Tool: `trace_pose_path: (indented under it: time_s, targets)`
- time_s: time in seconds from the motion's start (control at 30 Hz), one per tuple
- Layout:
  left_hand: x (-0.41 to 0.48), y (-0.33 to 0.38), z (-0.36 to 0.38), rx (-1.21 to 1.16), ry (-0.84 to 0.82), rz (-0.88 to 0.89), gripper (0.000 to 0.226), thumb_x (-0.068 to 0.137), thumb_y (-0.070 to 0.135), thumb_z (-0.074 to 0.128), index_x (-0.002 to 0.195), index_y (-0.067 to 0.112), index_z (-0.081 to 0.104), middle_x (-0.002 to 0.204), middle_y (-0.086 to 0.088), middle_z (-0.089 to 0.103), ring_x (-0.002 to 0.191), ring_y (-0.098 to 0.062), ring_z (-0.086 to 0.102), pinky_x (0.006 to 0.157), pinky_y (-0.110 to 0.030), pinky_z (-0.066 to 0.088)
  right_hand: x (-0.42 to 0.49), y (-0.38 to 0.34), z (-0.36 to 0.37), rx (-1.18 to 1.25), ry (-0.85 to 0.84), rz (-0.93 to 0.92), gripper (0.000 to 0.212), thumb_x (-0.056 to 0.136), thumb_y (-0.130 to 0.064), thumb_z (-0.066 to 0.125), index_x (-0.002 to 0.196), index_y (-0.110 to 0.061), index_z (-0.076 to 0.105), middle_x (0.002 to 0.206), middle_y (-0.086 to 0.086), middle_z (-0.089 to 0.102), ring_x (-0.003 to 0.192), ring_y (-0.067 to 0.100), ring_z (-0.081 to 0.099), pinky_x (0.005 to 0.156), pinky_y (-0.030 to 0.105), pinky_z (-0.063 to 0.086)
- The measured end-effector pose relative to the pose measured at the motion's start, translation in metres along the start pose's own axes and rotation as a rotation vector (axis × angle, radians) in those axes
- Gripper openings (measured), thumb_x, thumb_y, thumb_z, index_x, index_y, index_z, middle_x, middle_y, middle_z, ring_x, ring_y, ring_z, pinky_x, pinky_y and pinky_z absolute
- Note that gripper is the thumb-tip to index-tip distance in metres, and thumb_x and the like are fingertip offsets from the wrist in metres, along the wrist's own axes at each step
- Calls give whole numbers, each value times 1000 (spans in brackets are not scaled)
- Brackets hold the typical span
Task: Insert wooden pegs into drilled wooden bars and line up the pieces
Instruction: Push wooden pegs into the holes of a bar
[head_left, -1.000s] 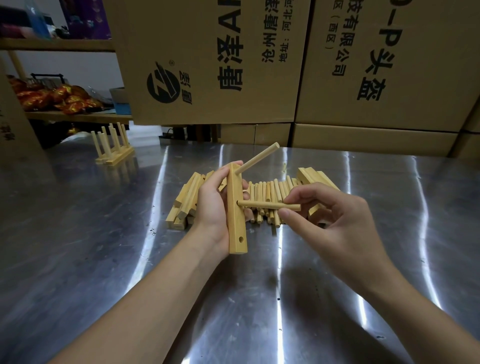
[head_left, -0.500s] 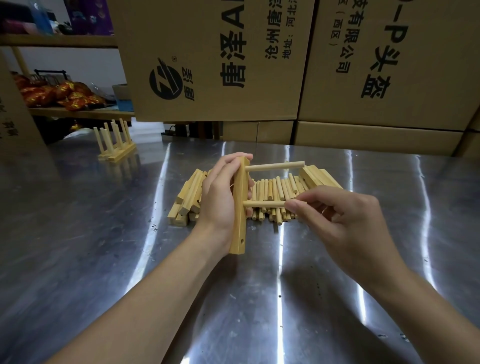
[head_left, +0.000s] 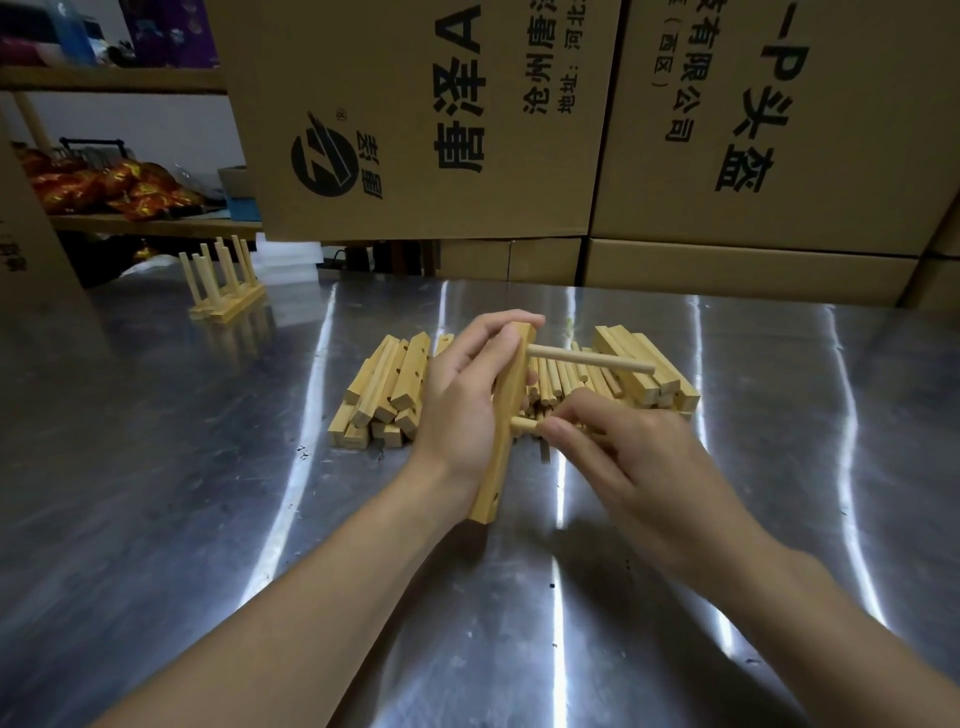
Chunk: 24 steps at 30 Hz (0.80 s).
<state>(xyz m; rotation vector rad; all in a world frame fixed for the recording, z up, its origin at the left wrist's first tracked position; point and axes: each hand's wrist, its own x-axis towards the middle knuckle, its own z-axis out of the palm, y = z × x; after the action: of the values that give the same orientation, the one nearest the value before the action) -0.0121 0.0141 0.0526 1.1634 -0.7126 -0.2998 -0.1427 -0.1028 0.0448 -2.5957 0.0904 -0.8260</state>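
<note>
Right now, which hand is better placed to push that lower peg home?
The right hand: it pinches the round wooden peg at the drilled pale wooden bar, which the left hand grips.

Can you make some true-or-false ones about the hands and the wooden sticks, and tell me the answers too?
1. The left hand grips a wooden bar. True.
2. A top peg sticks out of the bar's side. True.
3. The right hand lies flat and empty on the table. False: it pinches a second peg at the bar's middle.
4. The bar's bottom hole has a peg in it. False: that hole is empty.
5. Finished bars with upright pegs stand at the table's far left. True.
</note>
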Motion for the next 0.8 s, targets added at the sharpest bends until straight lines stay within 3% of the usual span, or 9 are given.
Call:
trace_pose_path:
  time_s: [0.13,0.23,0.33,0.43,0.53,0.6,0.7,0.8]
  targets:
    - [-2,0,1,35,16,76,26,109,31,52,109,28,78,83,-5,58,81,-15,60,69,-31,50,1,-4,7,204,-18,154,49,109,-47,48,69,-24,64,50,-11,45,50,9,44,52,23,31]
    - [-3,0,2,58,4,75,26,111,26,51,110,25,77,83,-4,58,80,-12,61,68,-26,52,3,-5,6,336,-111,311,50,107,-49,49,67,-23,67,47,-11,36,46,6,34,48,23,28]
    - [-2,1,4,37,1,39,26,111,26,52,110,24,77,88,-9,58,81,-16,59,67,-29,50,-2,-6,5,105,-39,132,45,105,-54,45,75,-27,65,56,-11,54,56,10,53,53,29,38]
    - [-2,0,3,54,1,63,27,112,26,50,110,24,77,88,-10,57,84,-20,58,68,-29,48,-4,-11,10,78,14,61,48,106,-52,46,70,-24,62,54,-10,51,53,12,50,52,31,37]
    - [-5,0,3,102,-51,124,25,109,26,51,112,19,75,84,-8,56,82,-16,58,68,-27,50,-1,-8,8,650,-159,499,51,104,-51,56,68,-17,66,49,-10,32,46,10,26,46,26,22]
    - [-5,1,4,105,-74,122,25,106,27,52,111,18,75,83,-6,56,80,-14,57,67,-25,50,-1,-9,4,824,-252,633,49,102,-53,58,71,-17,71,52,-6,30,47,11,22,44,25,20]
    - [-3,3,2,93,-50,80,24,110,24,53,109,22,77,82,-6,57,81,-16,59,66,-26,49,-2,-9,7,476,-124,373,48,103,-55,55,75,-19,72,48,-10,35,44,8,29,46,25,24]
    - [0,2,3,53,-21,17,27,111,24,52,105,25,78,80,-1,58,81,-16,59,65,-27,48,-5,-11,9,2,57,29,40,105,-55,47,78,-29,61,55,-11,51,53,12,52,49,27,36]
